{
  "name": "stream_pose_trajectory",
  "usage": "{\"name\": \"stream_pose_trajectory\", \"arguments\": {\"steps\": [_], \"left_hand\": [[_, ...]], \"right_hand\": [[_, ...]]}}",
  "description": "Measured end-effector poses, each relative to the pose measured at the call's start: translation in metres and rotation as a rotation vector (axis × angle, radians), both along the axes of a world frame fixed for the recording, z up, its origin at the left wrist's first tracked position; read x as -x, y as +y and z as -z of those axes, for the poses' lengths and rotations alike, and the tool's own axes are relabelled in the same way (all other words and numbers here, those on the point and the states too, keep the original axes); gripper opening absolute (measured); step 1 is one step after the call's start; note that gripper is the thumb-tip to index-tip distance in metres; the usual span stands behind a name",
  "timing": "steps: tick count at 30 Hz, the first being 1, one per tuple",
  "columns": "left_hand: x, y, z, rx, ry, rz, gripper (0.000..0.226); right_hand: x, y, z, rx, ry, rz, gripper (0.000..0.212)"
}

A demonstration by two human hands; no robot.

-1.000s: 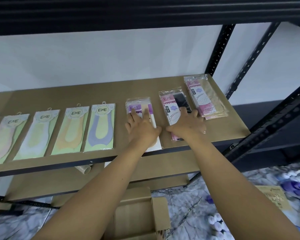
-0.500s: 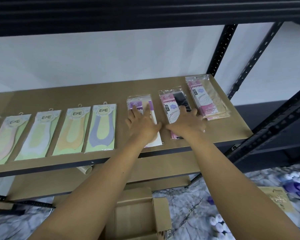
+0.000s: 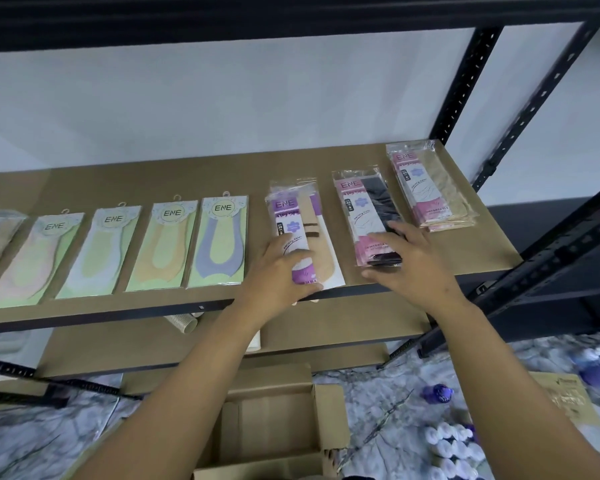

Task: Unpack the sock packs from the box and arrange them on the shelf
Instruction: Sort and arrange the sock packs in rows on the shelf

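**A:** How are the hands placed?

**B:** Both arms reach up onto the flat brown board shelf (image 3: 187,174) of the black metal rack (image 3: 465,91). Below them, an open brown cardboard box (image 3: 267,420) stands on the grey marbled floor (image 3: 49,427). The left hand (image 3: 278,268) lies on the near end of the clear plastic sock pack with the purple label (image 3: 305,220). Its fingers are loose and close together, with the thumb across the wrapper. The right hand (image 3: 409,261) is over the near end of the clear plastic pack with the pink label and black socks (image 3: 364,209). Its fingers are spread wide and its thumb is by the pack's near edge. Neither hand curls round anything, and I cannot tell how firmly the right palm presses.

**A:** Can you read any writing?

**B:** "ENE" is on every pack. It sits in a coloured band on the wrapped ones and in a round badge on the four flat card-backed packs (image 3: 219,244) to the left. The smaller print is too blurred to read with confidence.

**A:** What about materials and shapes?

**B:** The wrappers are glossy and crinkled, long and narrow. The card packs are stiff pale green with small hanger hooks. They hold low-cut socks in lilac, orange, yellow and pink, lying side by side. At the far right is a small stack of pink-label packs with beige socks (image 3: 430,188). The purple pack reaches the shelf's front edge.
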State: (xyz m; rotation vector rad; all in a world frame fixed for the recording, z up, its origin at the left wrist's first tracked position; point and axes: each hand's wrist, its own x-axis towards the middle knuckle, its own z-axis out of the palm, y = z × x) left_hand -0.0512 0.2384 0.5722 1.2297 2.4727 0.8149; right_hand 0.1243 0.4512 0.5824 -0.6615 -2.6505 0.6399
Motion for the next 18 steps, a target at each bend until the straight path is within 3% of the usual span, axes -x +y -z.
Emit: {"name": "stream_pose_trajectory", "arguments": {"steps": [5, 11, 18], "left_hand": [[0.003, 0.002, -0.006, 0.077, 0.011, 0.045, 0.088], [0.009, 0.005, -0.006, 0.094, 0.021, 0.061, 0.081], [0.010, 0.005, -0.008, 0.039, -0.062, 0.052, 0.069]], "right_hand": [[-0.004, 0.009, 0.016, -0.060, 0.102, -0.062, 0.058], [-0.006, 0.012, 0.014, -0.017, 0.014, -0.058, 0.066], [-0.018, 0.018, 0.021, -0.063, 0.111, -0.049, 0.050]]}}
